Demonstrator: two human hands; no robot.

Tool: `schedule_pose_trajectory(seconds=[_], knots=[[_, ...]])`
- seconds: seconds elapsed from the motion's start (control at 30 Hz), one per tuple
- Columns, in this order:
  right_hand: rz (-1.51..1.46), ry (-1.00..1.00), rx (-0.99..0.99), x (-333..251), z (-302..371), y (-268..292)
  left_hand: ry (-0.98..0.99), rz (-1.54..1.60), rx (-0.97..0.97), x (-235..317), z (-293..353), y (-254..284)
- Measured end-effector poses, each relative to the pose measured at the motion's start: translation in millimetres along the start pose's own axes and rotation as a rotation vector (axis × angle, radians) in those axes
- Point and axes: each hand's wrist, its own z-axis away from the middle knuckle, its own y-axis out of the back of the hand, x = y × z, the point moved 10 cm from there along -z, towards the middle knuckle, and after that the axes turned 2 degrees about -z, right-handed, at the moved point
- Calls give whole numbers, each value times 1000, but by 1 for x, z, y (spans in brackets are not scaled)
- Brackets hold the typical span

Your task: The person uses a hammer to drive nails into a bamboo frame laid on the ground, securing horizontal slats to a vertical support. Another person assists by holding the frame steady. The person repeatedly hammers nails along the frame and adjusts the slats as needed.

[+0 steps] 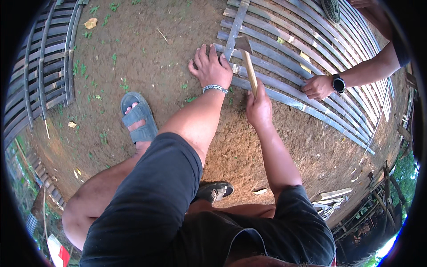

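My right hand (260,105) is closed around the pale wooden handle of a hammer (249,66). The hammer's dark metal head points away from me, over the lower end of a crosspiece (235,29) on a slatted panel (284,58). My left hand (212,69), wearing a chain bracelet (215,88), lies palm down beside that end. Its fingers are spread, with the thumb side against the slat ends; what is under the palm is hidden. From the right, another person's hand (318,87) with a black watch (338,83) rests on the panel's slats.
A second slatted panel (49,58) lies on the bare soil at the left. My sandalled foot (138,116) stands on the ground between. Scrap wood (333,198) is piled at the lower right, near a dark wooden structure. Another person's shoe (331,10) is on the panel's far side.
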Motion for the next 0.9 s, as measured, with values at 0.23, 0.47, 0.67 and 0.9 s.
schedule_pose_trajectory(seconds=[0.23, 0.47, 0.67, 0.9], knots=[[-133, 337, 371, -20, 23, 21, -1, -13, -26, -2, 3, -2], [-100, 264, 218, -21, 13, 9, 2, -2, -7, -2, 1, -2], [73, 16, -23, -4, 6, -12, 3, 0, -13, -2, 1, 0], [-206, 325, 413, -14, 25, 23, -10, -10, 4, -2, 3, 0]])
